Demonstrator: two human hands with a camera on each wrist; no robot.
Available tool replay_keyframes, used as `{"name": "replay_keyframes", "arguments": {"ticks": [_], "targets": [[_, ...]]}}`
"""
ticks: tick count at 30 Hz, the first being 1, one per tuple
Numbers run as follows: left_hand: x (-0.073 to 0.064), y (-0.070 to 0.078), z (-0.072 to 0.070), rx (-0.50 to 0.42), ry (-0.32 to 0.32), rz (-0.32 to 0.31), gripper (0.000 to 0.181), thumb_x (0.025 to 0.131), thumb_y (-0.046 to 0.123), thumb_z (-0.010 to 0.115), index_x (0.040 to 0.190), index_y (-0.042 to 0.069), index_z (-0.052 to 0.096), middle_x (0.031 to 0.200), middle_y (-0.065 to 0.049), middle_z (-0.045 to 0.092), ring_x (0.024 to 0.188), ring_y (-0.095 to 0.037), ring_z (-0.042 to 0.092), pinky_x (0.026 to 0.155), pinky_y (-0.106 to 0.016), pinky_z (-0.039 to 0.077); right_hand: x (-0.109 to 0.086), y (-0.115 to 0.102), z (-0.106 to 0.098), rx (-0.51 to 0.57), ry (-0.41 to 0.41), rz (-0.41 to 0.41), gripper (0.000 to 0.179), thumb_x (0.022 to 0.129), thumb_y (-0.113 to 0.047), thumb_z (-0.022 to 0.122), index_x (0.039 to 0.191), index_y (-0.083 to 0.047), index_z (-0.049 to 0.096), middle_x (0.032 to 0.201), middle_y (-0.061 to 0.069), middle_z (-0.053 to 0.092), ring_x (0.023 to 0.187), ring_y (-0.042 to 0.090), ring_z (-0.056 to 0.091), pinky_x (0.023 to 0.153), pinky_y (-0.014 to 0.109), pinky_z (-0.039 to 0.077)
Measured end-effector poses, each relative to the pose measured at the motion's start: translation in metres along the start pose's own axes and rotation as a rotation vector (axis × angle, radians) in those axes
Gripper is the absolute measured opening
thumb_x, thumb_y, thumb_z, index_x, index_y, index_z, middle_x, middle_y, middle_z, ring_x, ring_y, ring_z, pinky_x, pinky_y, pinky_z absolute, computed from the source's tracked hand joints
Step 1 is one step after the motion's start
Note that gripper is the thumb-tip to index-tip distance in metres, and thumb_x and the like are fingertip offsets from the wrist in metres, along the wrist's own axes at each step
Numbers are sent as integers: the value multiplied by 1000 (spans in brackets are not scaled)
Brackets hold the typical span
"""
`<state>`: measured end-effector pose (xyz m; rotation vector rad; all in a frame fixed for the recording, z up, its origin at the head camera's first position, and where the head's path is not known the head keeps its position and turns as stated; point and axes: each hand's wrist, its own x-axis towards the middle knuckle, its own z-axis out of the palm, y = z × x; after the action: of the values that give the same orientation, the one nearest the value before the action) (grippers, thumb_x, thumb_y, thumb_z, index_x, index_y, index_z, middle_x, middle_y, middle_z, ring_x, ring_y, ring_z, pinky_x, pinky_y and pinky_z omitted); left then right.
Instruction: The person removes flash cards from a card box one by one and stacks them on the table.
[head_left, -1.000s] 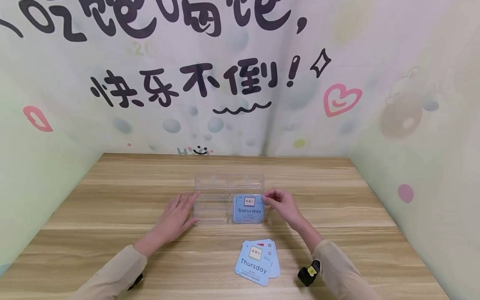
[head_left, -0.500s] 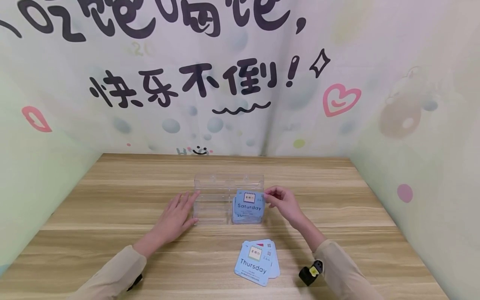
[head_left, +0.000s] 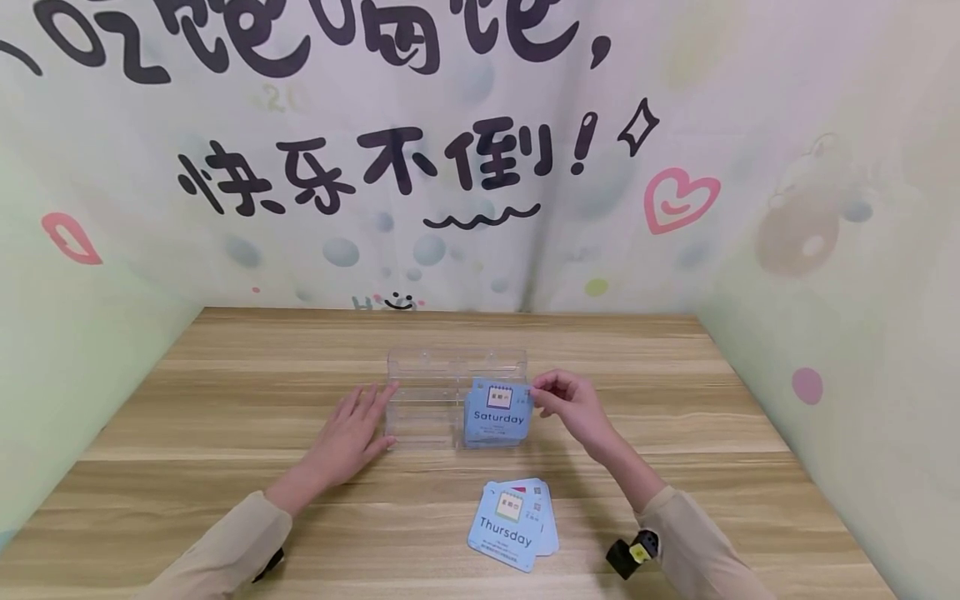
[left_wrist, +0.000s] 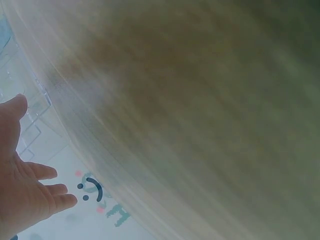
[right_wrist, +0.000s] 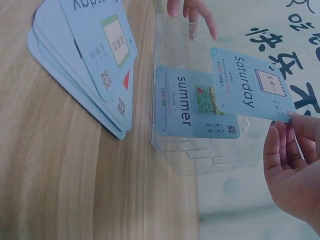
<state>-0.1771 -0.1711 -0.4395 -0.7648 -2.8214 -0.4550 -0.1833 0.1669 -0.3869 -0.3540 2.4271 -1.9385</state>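
Note:
A clear plastic card rack [head_left: 422,408] with two columns of pockets stands on the table. My right hand [head_left: 576,414] pinches the blue "Saturday" flashcard [head_left: 498,418] by its upper right corner. That card is raised in front of the rack's right column. Below it, in the right wrist view, a "summer" flashcard [right_wrist: 182,107] sits in the lower right pocket, partly covered. My left hand [head_left: 345,437] lies along the rack's left side with fingers straight and spread. In the left wrist view, the left thumb [left_wrist: 17,106] is beside the clear plastic.
A loose pile of blue flashcards lies in front of the rack, the "Thursday" flashcard [head_left: 506,529] on top. The wooden table [head_left: 225,400] meets a printed cloth backdrop [head_left: 465,267] behind. A black wrist device [head_left: 632,552] hangs at the right sleeve.
My right hand has drawn the Saturday flashcard up from the lower right pocket, then slightly right and outward. The left hand has stayed at the rack's left side.

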Motion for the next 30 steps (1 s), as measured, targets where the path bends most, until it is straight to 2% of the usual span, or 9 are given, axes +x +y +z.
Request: {"name": "replay_keyframes", "arguments": {"ticks": [7,14,23,30], "targets": [[0,0,0,-1,3,1,76,87,31,60,144,12,15,138,-29,32,126,-49,26,100,-61,23,-11,-9,3,15,-16,-10,13,87,-6,59,93,6,60,82,9,59,73,19,56,63,25,52],[0,0,0,5,3,5,75,87,30,60,144,12,15,138,-30,32,126,-49,25,100,-61,24,-24,-14,8,-1,-53,18,14,88,-8,58,94,5,60,85,12,60,75,22,58,65,29,53],[0,0,0,-1,-1,3,75,87,30,60,144,12,14,138,-30,32,126,-49,25,100,-61,24,-36,-10,8,3,-94,58,16,87,-8,59,93,7,60,84,10,62,74,16,57,63,26,51],[0,0,-1,0,-9,1,75,88,30,60,144,12,14,138,-30,31,127,-49,25,100,-61,24,-39,-3,6,13,-101,102,18,87,-9,59,94,7,59,84,8,61,75,16,56,63,25,51]]}}
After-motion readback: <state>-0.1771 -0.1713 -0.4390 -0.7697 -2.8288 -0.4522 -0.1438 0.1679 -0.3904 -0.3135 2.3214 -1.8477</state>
